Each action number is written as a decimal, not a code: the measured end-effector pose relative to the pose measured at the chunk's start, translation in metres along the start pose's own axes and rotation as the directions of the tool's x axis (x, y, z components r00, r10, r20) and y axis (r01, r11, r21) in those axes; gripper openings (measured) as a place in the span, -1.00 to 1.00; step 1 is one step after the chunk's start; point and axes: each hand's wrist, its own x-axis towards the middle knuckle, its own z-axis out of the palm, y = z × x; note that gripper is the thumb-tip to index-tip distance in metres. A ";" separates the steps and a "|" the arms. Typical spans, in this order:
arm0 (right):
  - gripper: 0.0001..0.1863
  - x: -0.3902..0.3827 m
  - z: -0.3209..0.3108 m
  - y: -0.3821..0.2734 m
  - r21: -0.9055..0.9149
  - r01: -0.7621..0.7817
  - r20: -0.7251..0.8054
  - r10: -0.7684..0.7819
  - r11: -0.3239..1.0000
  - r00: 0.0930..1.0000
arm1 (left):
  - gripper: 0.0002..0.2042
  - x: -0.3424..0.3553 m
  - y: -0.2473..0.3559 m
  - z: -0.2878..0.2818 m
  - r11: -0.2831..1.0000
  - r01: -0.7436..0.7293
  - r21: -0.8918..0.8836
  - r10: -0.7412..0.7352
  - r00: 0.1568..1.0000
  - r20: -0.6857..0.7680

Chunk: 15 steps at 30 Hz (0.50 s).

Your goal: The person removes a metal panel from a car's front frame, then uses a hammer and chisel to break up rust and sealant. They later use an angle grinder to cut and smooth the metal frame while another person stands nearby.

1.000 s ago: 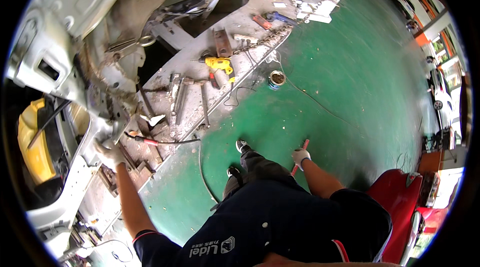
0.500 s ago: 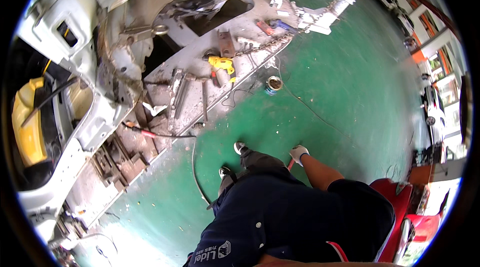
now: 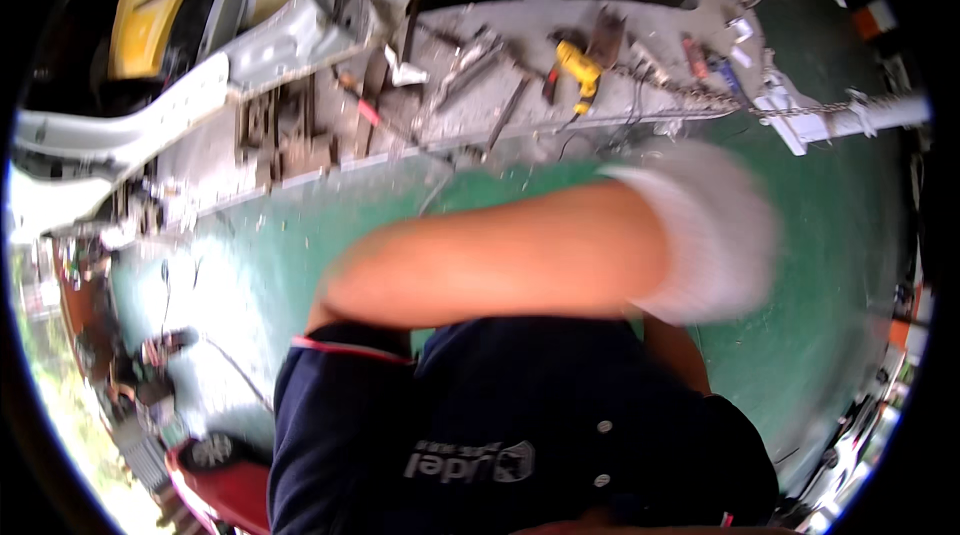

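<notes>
My left arm reaches across the front of my body toward the right. At its end, my left hand (image 3: 715, 235) wears a white glove and is smeared by motion, so its fingers and anything in them cannot be made out. Part of my right forearm (image 3: 678, 353) shows below the glove. My right hand is hidden behind the left glove. Beyond the hands, a yellow power drill (image 3: 580, 73) lies on a dirty grey metal platform (image 3: 440, 150).
A stripped car body (image 3: 200, 95) stands at the left of the platform. A red-handled tool with a cable (image 3: 368, 113), metal bars (image 3: 508, 115) and a chain (image 3: 690, 93) lie on it. At the right is a white post (image 3: 880, 117); a red car (image 3: 225, 485) stands lower left.
My left arm has come into view and swung across to the right. My right hand, gloved and at a red thing before, is now covered. The view has turned to the left.
</notes>
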 end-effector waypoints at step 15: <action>-0.92 -0.179 -0.210 0.054 0.283 -0.553 -0.497 0.613 0.784 0.614 | -0.53 0.207 0.116 0.023 0.869 -0.447 -0.213 0.363 0.867 -0.340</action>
